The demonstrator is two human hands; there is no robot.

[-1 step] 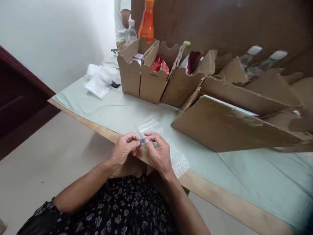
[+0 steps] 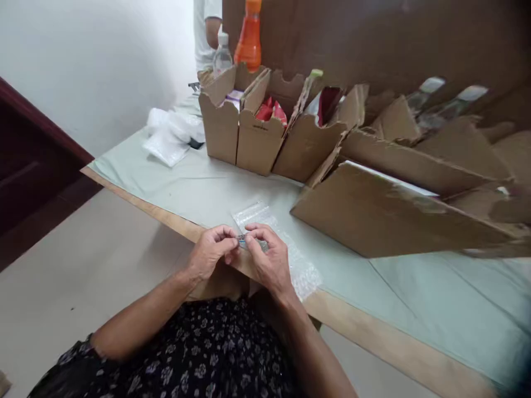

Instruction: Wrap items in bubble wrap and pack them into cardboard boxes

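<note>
Pinch lightly, with the very tips, on the tiny blue-and-grey item (image 2: 241, 239) held midway between both hands, near the wooden table edge (image 2: 182, 222); mostly covered, so impossible to name more exactly. Clock directions taken from that item. At nine o'clock, left hand (image 2: 212, 250), pinching one end between thumb and curled fingers. Towards four o'clock, right hand (image 2: 270, 260), thumb pressed to the other end, forefinger arched above; hard to tell which fingers back up that thumb.

Probably best to anchor with the left and save fine turns for the right, with only enough pressure to stop slipping. Leave the middle of the item uncovered for a clear look. Rest both wrists, if possible, for steadiness. So close to the edge, a real risk of a drop to the floor (image 2: 145, 265); safer to work slightly towards twelve o'clock, over the pale green tablecloth (image 2: 199, 190). Mind the clear bubble wrap (image 2: 306, 272), spread from one o'clock round to four, partly behind the right hand: easy to snag. No need to reach for the cardboard bins (image 2: 219, 135) near twelve o'clock, well apart from the fingers.
</note>
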